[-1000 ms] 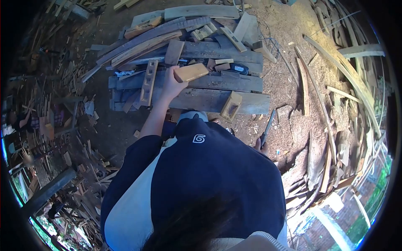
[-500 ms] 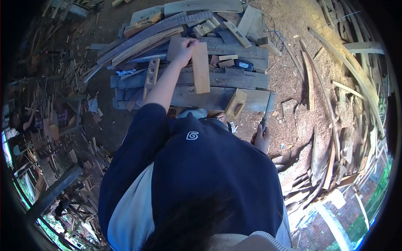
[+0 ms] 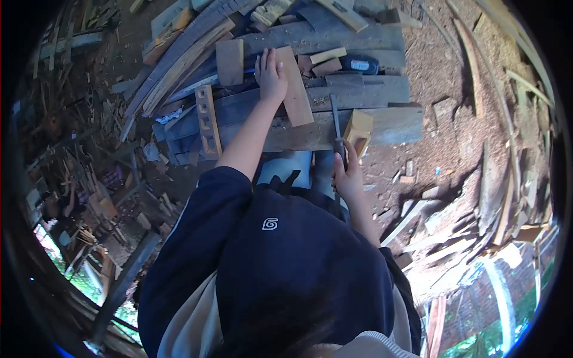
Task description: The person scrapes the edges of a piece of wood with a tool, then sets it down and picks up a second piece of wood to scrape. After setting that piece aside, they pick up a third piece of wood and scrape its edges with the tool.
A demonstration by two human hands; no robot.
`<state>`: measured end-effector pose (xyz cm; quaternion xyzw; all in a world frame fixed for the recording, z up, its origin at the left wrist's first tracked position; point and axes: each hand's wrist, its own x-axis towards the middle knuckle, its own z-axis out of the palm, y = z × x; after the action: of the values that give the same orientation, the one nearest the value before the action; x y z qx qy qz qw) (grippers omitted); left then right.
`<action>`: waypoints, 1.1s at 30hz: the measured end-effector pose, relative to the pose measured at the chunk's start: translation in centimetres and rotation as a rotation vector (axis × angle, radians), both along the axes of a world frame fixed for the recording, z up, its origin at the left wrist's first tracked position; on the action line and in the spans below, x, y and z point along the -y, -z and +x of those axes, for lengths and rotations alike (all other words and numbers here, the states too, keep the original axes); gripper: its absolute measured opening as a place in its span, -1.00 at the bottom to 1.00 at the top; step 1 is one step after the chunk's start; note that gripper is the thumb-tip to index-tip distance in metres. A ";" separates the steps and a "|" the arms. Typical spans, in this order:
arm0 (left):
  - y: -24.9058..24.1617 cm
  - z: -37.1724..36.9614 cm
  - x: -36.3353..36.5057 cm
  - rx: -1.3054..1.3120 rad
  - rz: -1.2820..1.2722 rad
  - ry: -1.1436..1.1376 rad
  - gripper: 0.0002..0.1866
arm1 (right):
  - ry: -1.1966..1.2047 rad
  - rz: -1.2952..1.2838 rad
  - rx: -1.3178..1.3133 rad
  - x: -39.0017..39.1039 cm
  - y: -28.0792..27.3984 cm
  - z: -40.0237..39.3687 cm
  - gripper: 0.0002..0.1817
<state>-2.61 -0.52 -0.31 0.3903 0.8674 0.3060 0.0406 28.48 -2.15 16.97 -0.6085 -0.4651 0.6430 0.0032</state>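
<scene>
Fingers stretched and slightly apart, my left hand (image 3: 270, 76) lies against the left edge of a flat wooden board (image 3: 294, 89), near its upper end. The board rests at a slant on the plank bench (image 3: 256, 128). My right hand (image 3: 348, 170) is closed round the dark handle of a long, narrow-bladed metal tool (image 3: 335, 116), its blade pointing away from me, to the right of the board. Just beside the blade stands a wooden block with a cut opening (image 3: 359, 128). Left of my left hand sits a short rectangular wood piece (image 3: 230, 62).
A slotted wooden bar (image 3: 207, 119) lies at the bench's left. Small wood offcuts (image 3: 327, 59) and a dark blue object with a pale label (image 3: 360, 64) lie beyond the board. Long curved timbers (image 3: 185, 65) lie at the far left. Wood scraps and sawdust cover the ground at right.
My left hand has let go of the board's top end and now lies flat along its edge. My right hand has brought the tool leftward and forward, over the bench. The view has shifted.
</scene>
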 end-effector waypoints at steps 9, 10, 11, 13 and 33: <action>-1.4 1.9 -1.0 0.038 -0.191 -0.100 -0.47 | -0.337 0.019 -0.111 -0.7 2.5 -1.6 -0.45; -1.3 1.8 -1.0 0.020 -0.182 -0.093 -0.47 | -0.338 0.004 -0.106 -0.7 2.6 -1.3 -0.45; -1.3 1.9 -0.9 0.002 -0.172 -0.085 -0.46 | -0.344 0.028 -0.106 -0.6 2.6 -1.0 -0.46; -1.1 1.8 -0.8 -0.028 -0.192 -0.078 -0.48 | -0.352 0.032 -0.103 0.5 2.8 0.2 -0.47; -2.7 2.3 -1.7 0.112 -0.255 -0.144 -0.49 | -0.203 0.032 -0.195 4.9 7.7 2.0 -0.48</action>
<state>-0.35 1.23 2.41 0.3013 0.9213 0.2167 0.1162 30.51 -7.10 9.31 -0.4928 -0.5320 0.6886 -0.0070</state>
